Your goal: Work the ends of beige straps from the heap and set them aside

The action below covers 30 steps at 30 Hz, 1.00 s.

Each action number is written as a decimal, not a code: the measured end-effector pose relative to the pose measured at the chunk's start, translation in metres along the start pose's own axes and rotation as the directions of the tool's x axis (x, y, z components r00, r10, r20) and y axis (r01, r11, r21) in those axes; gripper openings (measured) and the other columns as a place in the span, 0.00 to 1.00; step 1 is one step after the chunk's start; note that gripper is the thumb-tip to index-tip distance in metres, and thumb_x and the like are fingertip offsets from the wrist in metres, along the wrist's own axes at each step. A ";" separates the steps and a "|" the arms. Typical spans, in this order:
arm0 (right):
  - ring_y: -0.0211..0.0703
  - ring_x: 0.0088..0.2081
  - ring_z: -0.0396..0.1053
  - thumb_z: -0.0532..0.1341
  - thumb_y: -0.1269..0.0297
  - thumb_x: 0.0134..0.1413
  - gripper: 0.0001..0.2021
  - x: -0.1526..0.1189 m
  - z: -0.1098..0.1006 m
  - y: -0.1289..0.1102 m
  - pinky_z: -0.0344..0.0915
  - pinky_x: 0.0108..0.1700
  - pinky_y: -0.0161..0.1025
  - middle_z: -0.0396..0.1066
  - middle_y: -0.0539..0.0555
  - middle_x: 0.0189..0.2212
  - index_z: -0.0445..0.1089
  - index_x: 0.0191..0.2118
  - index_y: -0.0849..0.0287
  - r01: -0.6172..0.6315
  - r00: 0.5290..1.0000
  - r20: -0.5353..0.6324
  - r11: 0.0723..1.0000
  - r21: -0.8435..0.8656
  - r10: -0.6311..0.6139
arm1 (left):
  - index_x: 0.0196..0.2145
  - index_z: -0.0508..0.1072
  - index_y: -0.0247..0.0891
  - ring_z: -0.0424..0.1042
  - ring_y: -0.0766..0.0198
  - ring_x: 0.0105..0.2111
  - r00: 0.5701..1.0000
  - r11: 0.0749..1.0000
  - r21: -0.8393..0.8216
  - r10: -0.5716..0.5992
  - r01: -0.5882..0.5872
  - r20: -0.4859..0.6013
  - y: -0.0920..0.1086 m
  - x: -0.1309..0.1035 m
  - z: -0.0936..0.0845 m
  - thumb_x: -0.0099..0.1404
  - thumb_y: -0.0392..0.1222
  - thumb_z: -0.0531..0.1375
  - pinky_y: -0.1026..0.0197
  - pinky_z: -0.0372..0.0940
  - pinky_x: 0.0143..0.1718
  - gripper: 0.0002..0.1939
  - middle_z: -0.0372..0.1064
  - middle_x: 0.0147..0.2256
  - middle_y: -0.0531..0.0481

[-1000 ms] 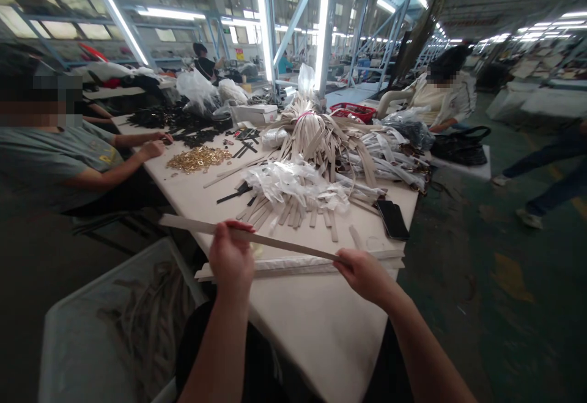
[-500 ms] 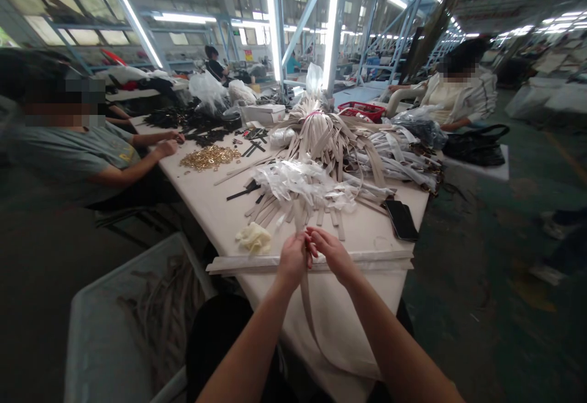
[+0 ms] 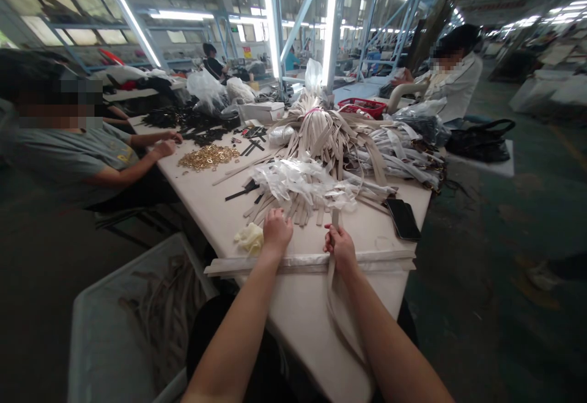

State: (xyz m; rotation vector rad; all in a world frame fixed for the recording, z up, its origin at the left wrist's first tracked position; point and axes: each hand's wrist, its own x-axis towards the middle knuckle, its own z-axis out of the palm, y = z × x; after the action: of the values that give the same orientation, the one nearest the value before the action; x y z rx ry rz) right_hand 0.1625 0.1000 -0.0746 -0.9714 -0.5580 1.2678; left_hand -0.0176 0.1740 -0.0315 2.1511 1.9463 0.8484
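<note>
My right hand [image 3: 340,245] is closed around a long beige strap [image 3: 331,280], whose short upper end sticks up above the fingers. The rest of it hangs over the table's front edge and curves down past my right forearm. At the near ends of a fan of beige straps [image 3: 300,214] is my left hand [image 3: 277,232], its fingers curled; what they hold, if anything, is hidden. A crumpled pale yellow cloth or glove [image 3: 249,239] lies just left of that hand. Crumpled clear plastic wrap [image 3: 298,180] covers the middle of the fanned straps.
Long white-wrapped strips [image 3: 380,261] cross the front of the table [image 3: 202,198]. A black phone [image 3: 403,218] lies right, gold buckles [image 3: 208,157] left. Behind stands a tied bundle of straps [image 3: 321,134]. A bin [image 3: 110,287] of straps is lower left. Co-workers sit on both sides.
My hands have parted. The strap went from between both hands to the right hand alone, shifting right. My left hand moved left and forward to the strap ends.
</note>
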 end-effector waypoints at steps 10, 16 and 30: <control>0.30 0.15 0.53 0.67 0.52 0.51 0.17 0.002 -0.003 -0.001 0.65 0.18 0.32 0.63 0.43 0.19 0.69 0.40 0.58 -0.024 0.997 0.070 1.000 -0.008 0.025 | 0.46 0.72 0.32 0.72 0.51 0.45 0.990 0.992 0.072 -0.114 0.107 0.088 -0.022 0.019 0.027 0.66 0.38 0.56 0.55 0.62 0.46 0.12 0.72 0.43 0.34; 0.31 0.16 0.56 0.67 0.52 0.51 0.16 0.002 -0.003 0.000 0.64 0.18 0.31 0.63 0.43 0.19 0.69 0.39 0.58 -0.008 0.997 0.077 1.000 -0.012 0.009 | 0.40 0.75 0.33 0.73 0.49 0.44 0.978 0.986 0.101 -0.147 0.133 0.147 -0.025 0.029 0.027 0.66 0.35 0.54 0.55 0.63 0.43 0.11 0.73 0.42 0.33; 0.32 0.17 0.58 0.66 0.51 0.52 0.17 0.002 -0.002 0.001 0.64 0.19 0.32 0.62 0.43 0.19 0.68 0.40 0.58 0.024 0.996 0.091 0.999 -0.032 -0.021 | 0.60 0.63 0.38 0.66 0.53 0.56 0.970 0.970 -0.021 0.243 -0.243 0.006 0.042 0.083 0.024 0.68 0.34 0.53 0.56 0.62 0.53 0.23 0.63 0.58 0.38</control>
State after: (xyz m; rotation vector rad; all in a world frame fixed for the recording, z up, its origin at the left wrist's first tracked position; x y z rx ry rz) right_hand 0.1644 0.1015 -0.0769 -0.9359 -0.6606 1.2907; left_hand 0.0319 0.2519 -0.0065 2.4109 1.6850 0.8876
